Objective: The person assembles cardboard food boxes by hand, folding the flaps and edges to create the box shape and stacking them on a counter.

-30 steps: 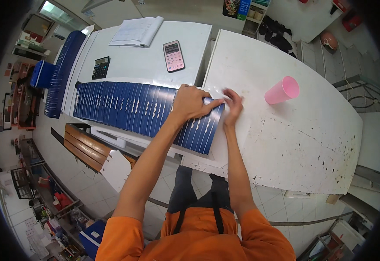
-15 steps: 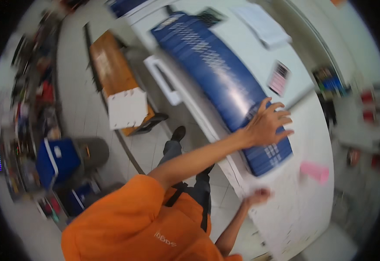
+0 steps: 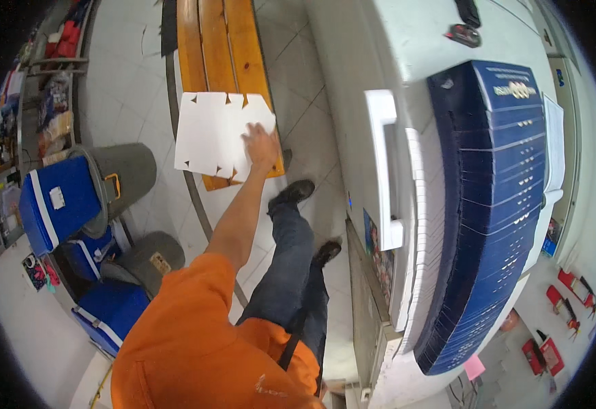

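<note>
Fingers of the left hand (image 3: 262,144) are laid flat, not clenched, on a white die-cut cardboard sheet (image 3: 213,133), whose far edge rests on the wooden bench (image 3: 209,41) beyond them. The right hand cannot be seen. Well to the right of the fingers, a long overlapping row of blue flat cartons (image 3: 492,204) is spread over the white worktop (image 3: 407,41). Judging by this, stacking seems well advanced, with this sheet not yet added.

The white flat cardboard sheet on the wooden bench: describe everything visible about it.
The white cardboard sheet is a flat, unfolded box blank, plain and matte, with small triangular notches cut along its top and bottom edges. It lies flat across the slatted wooden bench, overhanging the bench's left side above the tiled floor. One hand, at the end of an outstretched bare arm, rests on its right edge. Which hand it is cannot be told.
</note>
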`<state>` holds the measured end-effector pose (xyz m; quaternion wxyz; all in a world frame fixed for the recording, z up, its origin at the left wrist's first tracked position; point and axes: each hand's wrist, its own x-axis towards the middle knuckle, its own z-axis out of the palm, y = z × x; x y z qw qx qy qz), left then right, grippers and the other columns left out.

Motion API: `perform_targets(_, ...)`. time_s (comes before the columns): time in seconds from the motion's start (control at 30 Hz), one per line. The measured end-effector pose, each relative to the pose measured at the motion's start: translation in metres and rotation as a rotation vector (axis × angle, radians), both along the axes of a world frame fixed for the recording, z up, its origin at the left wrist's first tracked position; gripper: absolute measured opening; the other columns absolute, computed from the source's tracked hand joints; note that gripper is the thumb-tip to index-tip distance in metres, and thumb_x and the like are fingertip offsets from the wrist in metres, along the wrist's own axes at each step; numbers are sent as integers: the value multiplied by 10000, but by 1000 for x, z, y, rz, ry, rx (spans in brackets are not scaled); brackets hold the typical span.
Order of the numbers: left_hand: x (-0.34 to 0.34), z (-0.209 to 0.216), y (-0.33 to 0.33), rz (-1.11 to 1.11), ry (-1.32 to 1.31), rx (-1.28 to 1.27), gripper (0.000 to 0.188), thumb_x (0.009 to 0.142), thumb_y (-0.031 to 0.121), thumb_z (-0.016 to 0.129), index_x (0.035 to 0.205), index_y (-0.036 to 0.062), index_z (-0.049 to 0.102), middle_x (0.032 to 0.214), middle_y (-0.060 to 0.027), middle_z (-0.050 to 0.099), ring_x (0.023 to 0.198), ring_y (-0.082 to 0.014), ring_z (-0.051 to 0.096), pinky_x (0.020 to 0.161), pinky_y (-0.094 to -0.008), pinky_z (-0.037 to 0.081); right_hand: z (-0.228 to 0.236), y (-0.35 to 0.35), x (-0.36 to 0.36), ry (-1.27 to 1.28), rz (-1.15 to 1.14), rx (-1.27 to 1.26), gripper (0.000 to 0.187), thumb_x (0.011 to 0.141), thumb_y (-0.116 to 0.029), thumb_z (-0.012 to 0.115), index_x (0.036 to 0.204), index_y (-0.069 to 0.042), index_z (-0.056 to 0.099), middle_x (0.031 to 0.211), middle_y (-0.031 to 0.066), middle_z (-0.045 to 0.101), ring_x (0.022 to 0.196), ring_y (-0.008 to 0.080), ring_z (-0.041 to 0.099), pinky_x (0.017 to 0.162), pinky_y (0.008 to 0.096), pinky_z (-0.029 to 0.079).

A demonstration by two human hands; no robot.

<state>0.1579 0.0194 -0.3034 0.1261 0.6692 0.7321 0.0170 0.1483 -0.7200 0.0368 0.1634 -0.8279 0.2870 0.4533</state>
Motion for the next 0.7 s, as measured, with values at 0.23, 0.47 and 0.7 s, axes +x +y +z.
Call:
perform_targets(0.23,-71,37,-21,365,-753,32,348,1016,251,609,1175,-37,723,901,-145,768,783,-240,700,755,-349,540,36,55,69,-66,222,156,377,1071,-296,557,853,-4,655,734,31,632,662,116,570,605,285,460)
perform_targets(0.47,-185,104,-6,465,-856,242,305,1022,240,637,1095,-35,746,879,-48,750,757,-99,629,698,-277,521,51,200,134,-112,1029,182,257,999,-228,630,1059,3,727,976,189,739,812,309,730,711,416,561)
perform_targets(0.7,-205,370,-86,647,-877,386,298,1006,232,672,1012,-55,751,836,-42,728,721,-65,621,633,-256,496,95,400,141,-488,979,836,203,955,-104,675,1132,-7,692,1074,165,705,1026,263,695,870,365,542)
